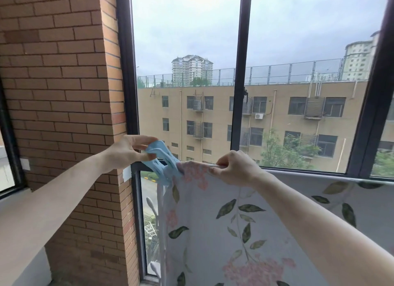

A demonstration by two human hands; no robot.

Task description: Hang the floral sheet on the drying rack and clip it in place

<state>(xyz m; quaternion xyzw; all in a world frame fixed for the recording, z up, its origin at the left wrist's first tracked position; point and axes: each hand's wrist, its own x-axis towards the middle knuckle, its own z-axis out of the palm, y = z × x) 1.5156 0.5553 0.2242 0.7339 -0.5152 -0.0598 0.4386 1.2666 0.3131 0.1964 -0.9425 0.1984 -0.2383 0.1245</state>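
We are looking down our two bare forearms toward the window, and nearest to us the floral sheet [223,232] is hanging in a soft, slack curtain from the rack's top rail [319,177], its leaf-and-blossom print falling out of the bottom of the view. Our right hand [234,168] is curling its fingers over the rail and pinching the folded top edge of the cloth against it, just beside the sheet's left corner. Our left hand [130,151] is squeezing a large pale-blue clip [164,164] between thumb and fingers at its handle end, and the clip's mouth is reaching down onto the sheet's corner at the rail — whether it is already biting over cloth and rail or only arriving there, we cannot tell. We are judging the sheet to be light, thin and limp, likely to slide along a smooth rail under its own hanging weight, so the sensible place to hold it is right at the fold on the rail, close to the clip, as the right hand is doing. The clip looks stiff and springy — best gripped far back on its handles for leverage. Beyond our hands the brick pillar [64,94] is standing to the left, the dark window frame [239,72] is crossing the glass, and beige apartment blocks [277,119] are sitting under a grey sky.
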